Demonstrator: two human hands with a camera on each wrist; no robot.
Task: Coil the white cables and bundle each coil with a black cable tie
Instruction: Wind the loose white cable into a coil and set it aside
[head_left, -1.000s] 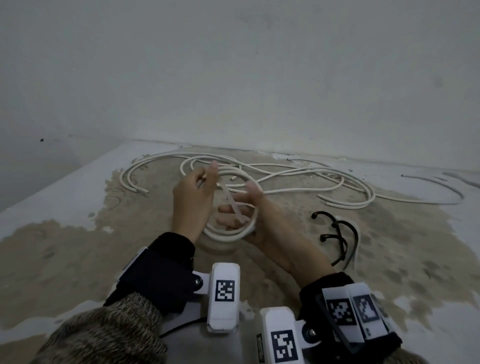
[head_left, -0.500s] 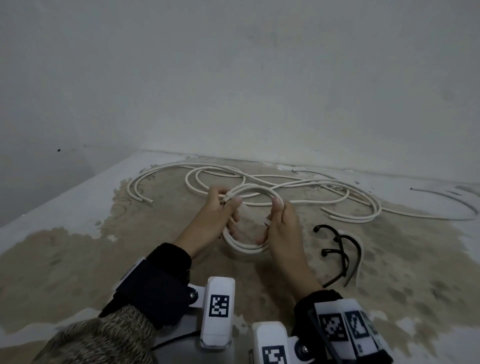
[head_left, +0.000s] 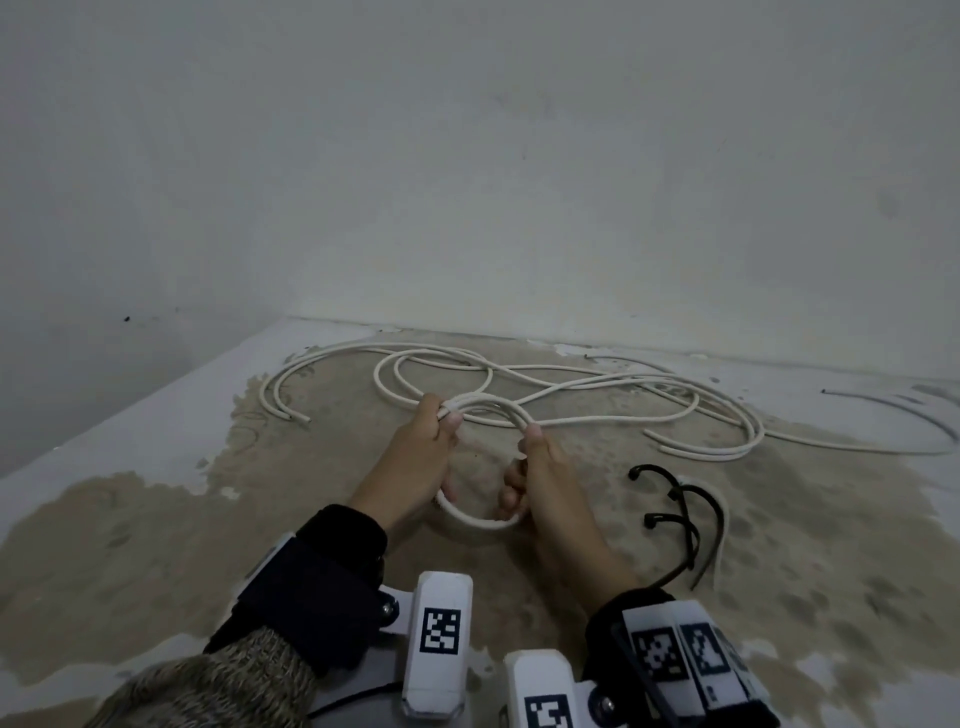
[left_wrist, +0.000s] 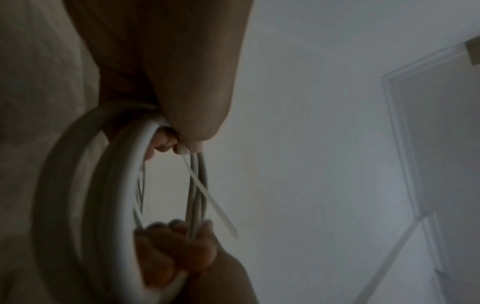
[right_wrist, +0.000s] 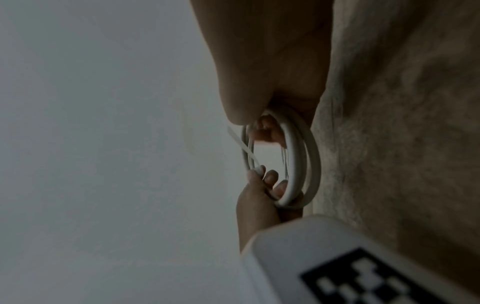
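Note:
I hold a small coil of white cable (head_left: 474, 521) upright between both hands, just above the stained floor. My left hand (head_left: 423, 452) grips its left side, thumb and fingers pinching the upper strands. My right hand (head_left: 540, 467) grips the right side, fingers curled through the loop. In the left wrist view a thin pale strip (left_wrist: 207, 197) sticks out from the coil (left_wrist: 85, 185) by the thumb. The same strip (right_wrist: 241, 144) shows in the right wrist view beside the coil (right_wrist: 296, 160). Black cable ties (head_left: 685, 514) lie on the floor to my right hand's right.
Several loose white cables (head_left: 571, 387) sprawl in loops on the floor behind the hands, some strands running into the coil. A grey wall (head_left: 467, 182) rises close behind them. One thin cable (head_left: 893, 402) lies at the far right.
The left hand came down from the raised pale strip and took the coil's left side. Both hands now hold the coil from opposite sides, a little farther forward.

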